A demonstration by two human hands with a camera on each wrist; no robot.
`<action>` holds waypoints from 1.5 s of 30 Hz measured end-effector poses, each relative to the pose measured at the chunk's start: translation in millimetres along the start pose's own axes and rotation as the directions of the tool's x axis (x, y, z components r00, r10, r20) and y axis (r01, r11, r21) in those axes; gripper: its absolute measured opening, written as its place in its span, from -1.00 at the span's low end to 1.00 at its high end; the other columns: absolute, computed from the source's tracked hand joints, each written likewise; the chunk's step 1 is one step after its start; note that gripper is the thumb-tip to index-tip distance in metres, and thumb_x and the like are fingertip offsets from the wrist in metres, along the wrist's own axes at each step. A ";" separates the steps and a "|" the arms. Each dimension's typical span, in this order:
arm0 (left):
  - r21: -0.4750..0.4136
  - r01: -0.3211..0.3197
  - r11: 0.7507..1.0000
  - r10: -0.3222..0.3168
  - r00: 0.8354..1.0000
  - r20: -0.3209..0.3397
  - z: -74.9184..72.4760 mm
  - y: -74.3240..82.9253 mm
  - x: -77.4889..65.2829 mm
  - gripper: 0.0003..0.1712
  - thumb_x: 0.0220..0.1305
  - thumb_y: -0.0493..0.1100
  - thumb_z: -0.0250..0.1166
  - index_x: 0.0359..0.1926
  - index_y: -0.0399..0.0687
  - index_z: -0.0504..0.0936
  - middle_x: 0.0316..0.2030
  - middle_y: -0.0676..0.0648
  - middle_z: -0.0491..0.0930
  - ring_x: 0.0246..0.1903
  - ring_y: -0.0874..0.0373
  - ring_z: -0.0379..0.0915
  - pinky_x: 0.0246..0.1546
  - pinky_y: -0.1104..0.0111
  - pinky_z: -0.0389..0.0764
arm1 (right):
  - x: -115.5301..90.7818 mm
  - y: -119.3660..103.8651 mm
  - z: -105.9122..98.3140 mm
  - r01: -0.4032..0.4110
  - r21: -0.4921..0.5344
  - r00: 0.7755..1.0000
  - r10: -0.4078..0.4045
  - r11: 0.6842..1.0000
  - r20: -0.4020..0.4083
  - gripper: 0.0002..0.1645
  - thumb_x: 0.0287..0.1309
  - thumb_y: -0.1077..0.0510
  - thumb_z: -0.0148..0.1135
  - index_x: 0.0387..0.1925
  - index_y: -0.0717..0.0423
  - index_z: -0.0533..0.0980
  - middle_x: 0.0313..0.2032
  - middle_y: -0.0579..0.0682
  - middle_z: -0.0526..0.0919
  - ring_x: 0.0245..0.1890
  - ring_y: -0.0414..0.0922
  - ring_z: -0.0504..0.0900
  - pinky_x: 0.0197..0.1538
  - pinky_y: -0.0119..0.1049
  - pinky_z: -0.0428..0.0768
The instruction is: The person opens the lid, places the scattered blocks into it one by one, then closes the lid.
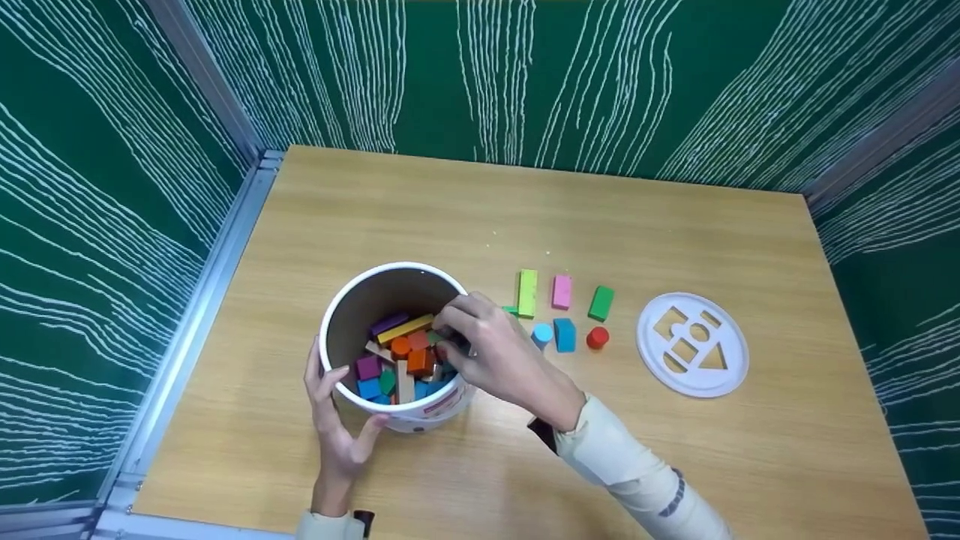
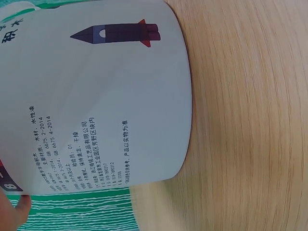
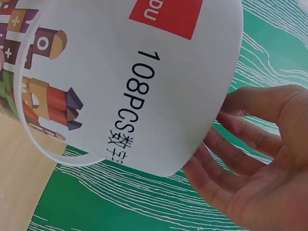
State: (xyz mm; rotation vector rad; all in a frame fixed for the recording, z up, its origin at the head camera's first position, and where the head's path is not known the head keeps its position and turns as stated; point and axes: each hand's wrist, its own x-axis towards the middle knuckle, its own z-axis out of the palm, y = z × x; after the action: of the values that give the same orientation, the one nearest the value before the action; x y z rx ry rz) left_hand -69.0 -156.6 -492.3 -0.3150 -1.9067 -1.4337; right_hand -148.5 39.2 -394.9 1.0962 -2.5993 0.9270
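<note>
A white round bucket (image 1: pixel 327 330) of coloured wooden blocks leans slightly toward me on the table. My left hand (image 1: pixel 336 424) grips its near left side, fingertips at the rim and thumb on the front wall. Over the right rim, my right hand (image 1: pixel 499 352) reaches in with bent fingers among the blocks; the right wrist view hides the fingertips behind the bucket wall (image 3: pixel 192 72). Near those fingers lie a yellow bar (image 1: pixel 406 328), an orange block (image 1: pixel 420 361) and an orange cylinder (image 1: pixel 400 347). Whether the right fingers hold a block cannot be seen.
Right of the bucket stand a lime block (image 1: pixel 527 293), pink block (image 1: pixel 562 292), green block (image 1: pixel 601 303), light-blue cylinder (image 1: pixel 541 334), blue block (image 1: pixel 565 334) and red cylinder (image 1: pixel 598 337). Further right lies a white lid (image 1: pixel 694 385) with shaped holes. Green walls surround the wooden table (image 1: pixel 600 225).
</note>
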 end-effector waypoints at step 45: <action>0.025 -0.003 1.000 0.003 1.000 -0.011 0.2 -0.5 -1.0 -0.28 -0.07 0.12 0.26 -0.06 -0.33 0.25 0.19 -0.49 -0.06 0.20 -0.23 -0.10 0.20 0.17 0.12 | -43.1 47.7 -3.7 -0.201 0.109 0.968 0.215 0.973 -0.130 -0.80 -0.13 0.26 0.27 -0.35 0.05 0.54 -0.29 -0.14 0.51 -0.36 -0.25 0.46 -0.39 -0.43 0.56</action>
State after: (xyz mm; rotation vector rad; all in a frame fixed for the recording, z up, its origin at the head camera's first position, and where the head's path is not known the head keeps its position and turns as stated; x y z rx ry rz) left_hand -68.6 -156.4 -493.3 -0.2975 -1.9127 -1.4063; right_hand -151.1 92.3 -431.1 0.7552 -2.6120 1.1393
